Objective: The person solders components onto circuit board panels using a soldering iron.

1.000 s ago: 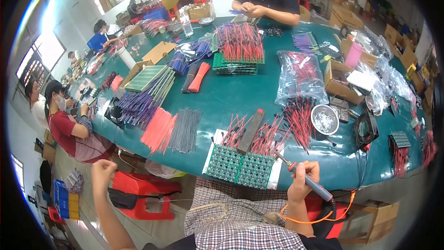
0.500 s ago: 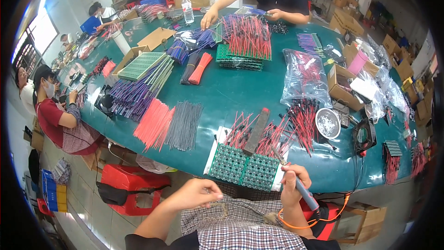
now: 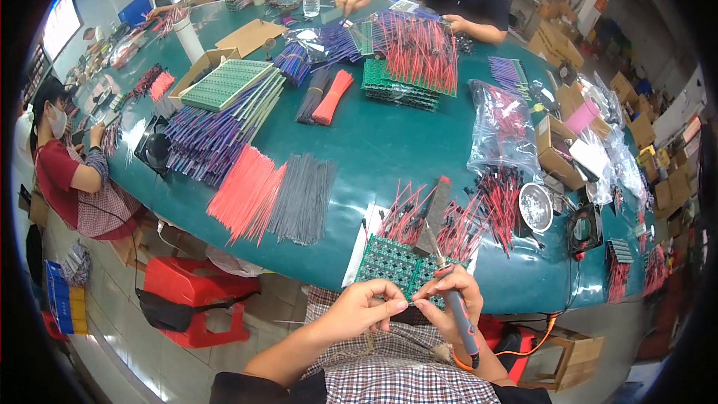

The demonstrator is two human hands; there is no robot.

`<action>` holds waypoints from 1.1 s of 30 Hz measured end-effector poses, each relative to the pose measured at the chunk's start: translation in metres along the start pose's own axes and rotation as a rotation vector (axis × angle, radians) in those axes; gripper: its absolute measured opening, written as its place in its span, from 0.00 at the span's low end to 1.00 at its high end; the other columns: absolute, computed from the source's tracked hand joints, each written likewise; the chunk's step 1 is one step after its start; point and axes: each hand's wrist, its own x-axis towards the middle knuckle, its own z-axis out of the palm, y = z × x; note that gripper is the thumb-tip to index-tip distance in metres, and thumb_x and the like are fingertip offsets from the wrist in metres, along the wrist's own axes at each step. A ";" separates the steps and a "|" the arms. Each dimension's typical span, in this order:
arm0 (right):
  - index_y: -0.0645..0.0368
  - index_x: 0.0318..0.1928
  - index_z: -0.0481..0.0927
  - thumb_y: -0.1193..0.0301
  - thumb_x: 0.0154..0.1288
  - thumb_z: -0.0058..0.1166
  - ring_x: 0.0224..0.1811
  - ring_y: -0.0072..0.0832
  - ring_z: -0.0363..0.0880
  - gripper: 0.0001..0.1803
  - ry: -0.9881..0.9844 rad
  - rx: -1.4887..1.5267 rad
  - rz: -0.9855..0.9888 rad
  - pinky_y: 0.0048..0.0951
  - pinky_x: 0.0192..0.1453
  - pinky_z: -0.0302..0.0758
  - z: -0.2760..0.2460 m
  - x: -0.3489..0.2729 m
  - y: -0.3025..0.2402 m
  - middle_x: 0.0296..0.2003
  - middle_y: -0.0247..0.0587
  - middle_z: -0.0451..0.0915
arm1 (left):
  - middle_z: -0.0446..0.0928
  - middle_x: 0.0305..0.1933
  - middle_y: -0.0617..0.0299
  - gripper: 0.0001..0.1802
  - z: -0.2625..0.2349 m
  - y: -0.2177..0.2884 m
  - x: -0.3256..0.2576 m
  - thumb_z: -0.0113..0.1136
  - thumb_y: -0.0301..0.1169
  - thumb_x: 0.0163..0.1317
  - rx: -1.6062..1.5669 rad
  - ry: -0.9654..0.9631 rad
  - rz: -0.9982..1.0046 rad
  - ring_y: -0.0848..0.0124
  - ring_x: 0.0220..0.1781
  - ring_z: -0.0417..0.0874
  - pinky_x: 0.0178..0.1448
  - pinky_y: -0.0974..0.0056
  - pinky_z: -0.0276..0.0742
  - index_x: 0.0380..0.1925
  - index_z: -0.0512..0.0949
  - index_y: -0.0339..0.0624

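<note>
My right hand (image 3: 458, 293) grips a soldering iron (image 3: 464, 329) with a grey-and-red handle. Its metal tip points up and away over the green circuit boards (image 3: 387, 260). Close beside it, my left hand (image 3: 366, 308) has thumb and forefinger pinched together, almost meeting the right fingertips; whatever sits in that pinch is too small to name. Both hands are just in front of the boards' near edge and hide part of it. Red and black wires (image 3: 407, 211) fan out from the boards' far side, with a dark bar (image 3: 440, 202) lying across them.
Red wires (image 3: 247, 193) and black wires (image 3: 301, 198) lie left of the boards. A metal bowl (image 3: 535, 207) and small fan (image 3: 584, 228) stand to the right. Across the green table (image 3: 374, 150), a masked co-worker handles wires beside stacked boards (image 3: 400, 90). A red stool (image 3: 187, 284) stands lower left.
My left hand has moved right and my right hand slightly left, so their fingertips now come together before the boards. The view has shifted slightly.
</note>
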 end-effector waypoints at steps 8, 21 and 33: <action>0.60 0.42 0.69 0.86 0.43 0.66 0.33 0.25 0.81 0.25 -0.116 -0.151 -0.025 0.23 0.36 0.78 0.002 0.008 0.000 0.31 0.39 0.77 | 0.74 0.26 0.70 0.11 -0.012 0.000 -0.004 0.58 0.37 0.65 0.005 0.006 -0.015 0.83 0.24 0.76 0.23 0.77 0.68 0.37 0.75 0.40; 0.62 0.43 0.70 0.84 0.48 0.65 0.31 0.30 0.83 0.22 -0.170 -0.302 -0.024 0.21 0.37 0.75 -0.004 0.002 -0.004 0.31 0.40 0.74 | 0.74 0.25 0.67 0.05 -0.014 -0.006 -0.013 0.65 0.26 0.56 0.517 0.264 0.330 0.84 0.22 0.71 0.26 0.76 0.67 0.27 0.79 0.36; 0.62 0.45 0.81 0.41 0.60 0.49 0.20 0.24 0.69 0.34 0.058 -0.543 -0.232 0.23 0.23 0.66 -0.018 -0.008 -0.004 0.19 0.35 0.71 | 0.73 0.24 0.65 0.04 -0.036 0.004 -0.010 0.65 0.25 0.50 0.883 0.759 0.418 0.75 0.17 0.70 0.21 0.69 0.64 0.24 0.78 0.42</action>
